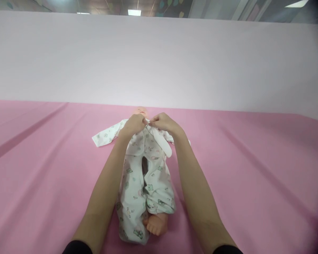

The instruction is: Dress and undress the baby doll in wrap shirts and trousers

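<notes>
From the head camera, a doll (145, 169) lies on its back in the middle of a pink sheet (254, 176), head away from the person and feet toward them. The sheet spreads wide and bare on both sides of the doll, with long shallow creases running off to the left and right; behind the doll's head the sheet ends against a plain pale wall (159, 60), just past the head, so the open room lies to the sides and on the near side rather than beyond it. The doll wears a white sleepsuit (134, 183) printed with small green and pink figures. The suit gapes open down the middle below the chest, one sleeve lies flat out to the left of the doll, and one bare foot (156, 224) pokes out of the near leg — the other leg of the suit lies limp beside it. Both hands meet at the doll's neck: the left hand (134, 125) and the right hand (164, 122) each pinch the collar edge of the sleepsuit, fingertips almost touching — forearms running along either side of the doll.
</notes>
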Motion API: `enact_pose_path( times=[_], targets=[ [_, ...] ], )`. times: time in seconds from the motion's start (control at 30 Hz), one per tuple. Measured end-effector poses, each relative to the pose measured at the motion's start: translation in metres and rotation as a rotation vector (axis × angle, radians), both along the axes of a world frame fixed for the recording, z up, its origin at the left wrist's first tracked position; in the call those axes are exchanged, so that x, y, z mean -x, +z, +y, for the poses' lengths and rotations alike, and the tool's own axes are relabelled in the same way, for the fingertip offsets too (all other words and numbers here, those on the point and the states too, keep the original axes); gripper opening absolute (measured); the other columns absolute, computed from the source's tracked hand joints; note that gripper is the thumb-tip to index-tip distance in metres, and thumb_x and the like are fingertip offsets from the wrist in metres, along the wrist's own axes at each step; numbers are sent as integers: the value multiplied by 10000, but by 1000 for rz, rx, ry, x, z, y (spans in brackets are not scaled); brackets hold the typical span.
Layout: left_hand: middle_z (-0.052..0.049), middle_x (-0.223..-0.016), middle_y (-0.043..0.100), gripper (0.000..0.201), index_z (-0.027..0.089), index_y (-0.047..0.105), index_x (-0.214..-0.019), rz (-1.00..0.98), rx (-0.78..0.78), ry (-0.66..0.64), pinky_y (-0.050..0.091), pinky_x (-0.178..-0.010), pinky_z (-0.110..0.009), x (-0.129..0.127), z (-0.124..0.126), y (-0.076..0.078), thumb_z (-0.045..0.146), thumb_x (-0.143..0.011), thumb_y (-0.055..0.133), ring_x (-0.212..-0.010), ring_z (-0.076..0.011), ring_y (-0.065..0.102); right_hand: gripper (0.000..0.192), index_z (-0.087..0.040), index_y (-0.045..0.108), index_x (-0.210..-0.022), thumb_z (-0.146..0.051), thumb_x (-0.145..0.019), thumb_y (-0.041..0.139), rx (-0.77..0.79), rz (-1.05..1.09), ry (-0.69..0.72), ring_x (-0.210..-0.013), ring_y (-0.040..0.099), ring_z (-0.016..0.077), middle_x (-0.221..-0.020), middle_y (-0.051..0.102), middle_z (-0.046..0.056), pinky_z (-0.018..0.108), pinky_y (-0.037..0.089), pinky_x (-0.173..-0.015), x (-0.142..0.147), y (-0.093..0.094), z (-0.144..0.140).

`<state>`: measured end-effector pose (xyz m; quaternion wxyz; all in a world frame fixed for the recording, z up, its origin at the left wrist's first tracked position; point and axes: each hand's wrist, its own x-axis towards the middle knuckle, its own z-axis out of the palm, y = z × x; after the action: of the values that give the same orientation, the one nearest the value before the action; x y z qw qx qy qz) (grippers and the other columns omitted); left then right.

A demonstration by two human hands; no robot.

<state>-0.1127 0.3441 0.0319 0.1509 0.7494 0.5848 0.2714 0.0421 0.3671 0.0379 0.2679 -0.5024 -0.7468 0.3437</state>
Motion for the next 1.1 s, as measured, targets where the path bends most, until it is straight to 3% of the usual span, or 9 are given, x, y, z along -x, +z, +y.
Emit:
enact_pose_path(
  times=[0.1,0.2,0.37,0.53,0.63,0.77,1.1],
  targets=[
    [-78,-939,707,243,157,711,-807,-74,-44,68,470,-774,-273,-1,2,3,102,-741,484,-845,-189,625,184,-171,501,-547,-134,-692,609,24,55,5,-482,342,81,-499,390,-43,227,288,-480,0,-1,2],
    [-57,-826,696,213,161,715,-783,-217,-17,130,468,-735,-260,2,4,5,139,-718,513,-795,-174,614,71,-156,589,-635,-141,-674,647,43,99,-11,-521,416,93,-552,487,-21,227,346,-512,-1,0,3],
    [-1,-503,517,136,152,641,-576,-338,103,38,399,-546,-255,11,8,0,180,-659,536,-507,-114,473,30,-143,617,-668,-116,-667,630,58,172,15,-590,485,97,-636,569,1,216,406,-565,1,-1,5],
    [10,-475,495,142,152,622,-546,-380,54,24,377,-524,-249,13,16,-9,210,-650,543,-469,-92,435,81,-131,659,-737,-110,-665,627,57,149,0,-605,503,97,-660,594,8,209,416,-565,1,-2,4],
    [-5,-518,555,106,142,656,-617,-421,66,34,401,-531,-242,14,17,-10,179,-634,559,-495,-97,484,26,-127,644,-696,-112,-682,630,31,146,31,-585,501,95,-621,584,8,212,425,-572,0,1,0],
    [-42,-594,632,167,128,676,-770,-529,139,71,450,-550,-243,13,14,-6,135,-620,602,-547,-120,562,116,-131,615,-617,-133,-733,619,-36,134,122,-564,509,99,-595,583,19,223,438,-591,0,4,-4],
    [-37,-613,651,306,140,634,-971,-457,150,122,483,-579,-266,8,9,-4,156,-667,612,-567,-152,608,138,-133,651,-692,-68,-707,530,-274,-192,-25,-574,543,141,-578,605,45,239,386,-582,20,5,-13]
  ],
)
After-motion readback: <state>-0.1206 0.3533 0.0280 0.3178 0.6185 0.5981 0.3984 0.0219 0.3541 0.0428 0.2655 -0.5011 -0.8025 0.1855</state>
